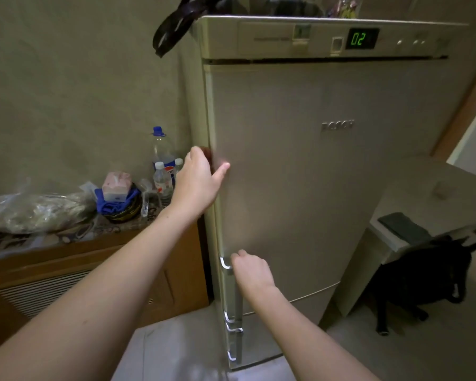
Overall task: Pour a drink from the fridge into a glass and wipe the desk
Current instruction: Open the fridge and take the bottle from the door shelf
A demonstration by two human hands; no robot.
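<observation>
Both forearms fill the lower frame, reaching up and forward to the fridge (300, 174). Right hand (252, 266) low, fingers curled round the top of the upper door's handle (226, 266), knuckles toward the camera. Left hand (201, 180) higher, at the door's left edge: thumb flat on the door face, fingers wrapped round the edge (fingertips hidden behind it). Door looks shut against the cabinet, dark gap only along its top under the control panel. Green display (362, 38) on the panel reads 02. Badge (337, 125) mid-door, too blurred to read cleanly. Lower door under the seam line, more chrome handle ends stacked below the right hand. Dark strap or bag (173, 26) hangs over the fridge's top left corner; more clutter up there, can't make it out. Left of the fridge: wooden cabinet (94, 270) with patterned cloth on top, carrying a big bottle (161, 149) with blue cap, smaller clear bottles just beside it, a pink tissue pack (116, 185) sitting on blue cloth in a dark bowl, and a clear plastic bag (36, 210) lying flat. Right of the fridge: pale desk (423, 188), a glass (441, 189) standing on it (faint, blurred), dark folded cloth (403, 226) near the front edge. Black chair or bag (421, 279) on the floor under the desk, can't tell which. No drink in view.
</observation>
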